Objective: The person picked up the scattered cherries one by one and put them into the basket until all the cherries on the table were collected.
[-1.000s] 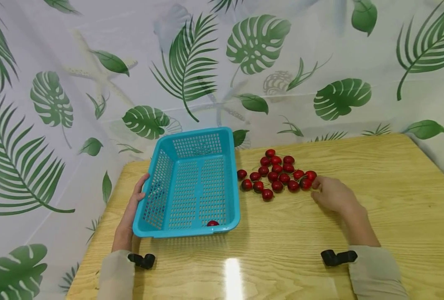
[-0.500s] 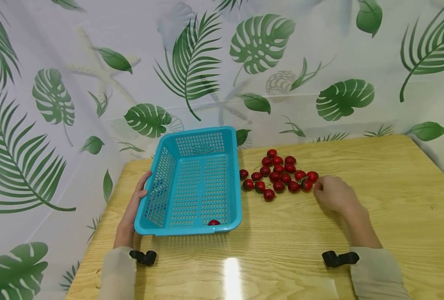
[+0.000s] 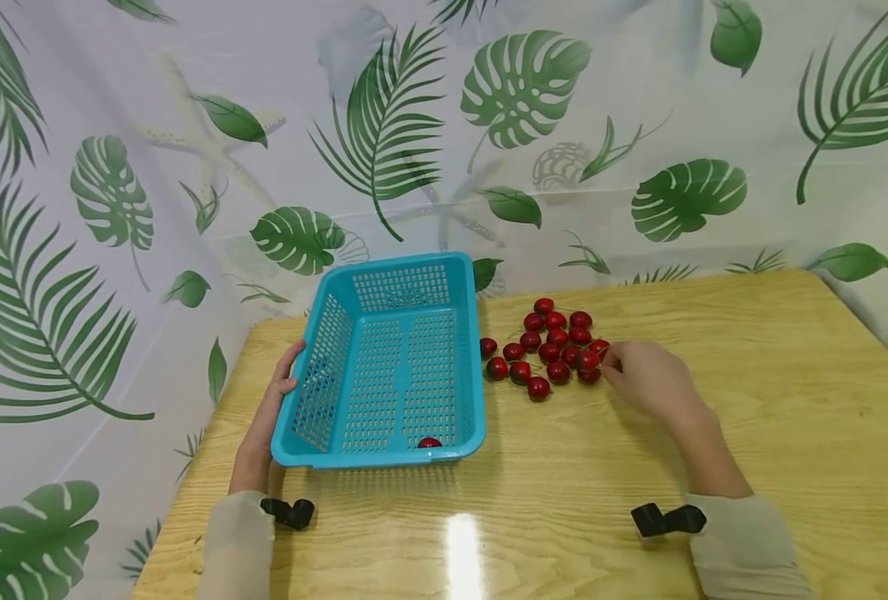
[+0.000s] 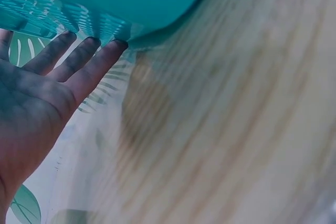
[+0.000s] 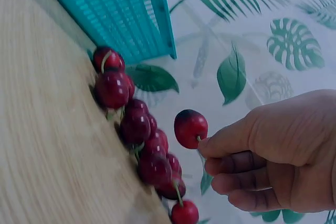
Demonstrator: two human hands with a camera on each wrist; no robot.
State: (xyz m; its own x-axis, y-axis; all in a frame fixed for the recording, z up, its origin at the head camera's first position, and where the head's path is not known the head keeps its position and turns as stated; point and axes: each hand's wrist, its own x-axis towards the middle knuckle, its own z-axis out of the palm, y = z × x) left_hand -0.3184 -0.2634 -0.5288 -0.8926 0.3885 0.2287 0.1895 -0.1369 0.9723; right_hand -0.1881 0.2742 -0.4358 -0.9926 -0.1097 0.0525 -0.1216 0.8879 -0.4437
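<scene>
My left hand (image 3: pixel 266 417) rests against the left outer side of a turquoise plastic basket (image 3: pixel 301 461). In the left wrist view its fingers (image 4: pixel 86 77) are straight, with the tips at the basket's slotted wall. One cherry (image 3: pixel 429 443) lies inside the basket near the front right corner. My right hand (image 3: pixel 652 382) pinches a dark red cherry (image 5: pixel 190 129) by its stem between thumb and forefinger, raised off the table. A pile of loose cherries (image 3: pixel 548 352) lies just left of that hand, beside the basket.
The wood-grain table (image 3: pixel 564 500) reaches back to a leaf-printed curtain (image 3: pixel 444 125), which also runs down the left side. The basket's right wall stands close to the nearest cherry (image 3: pixel 487 347). Dark wrist cameras sit on both sleeves.
My right hand has moved left over the pile with the pinched cherry, leaving the spot at the pile's right end. The left hand and the basket stay in place.
</scene>
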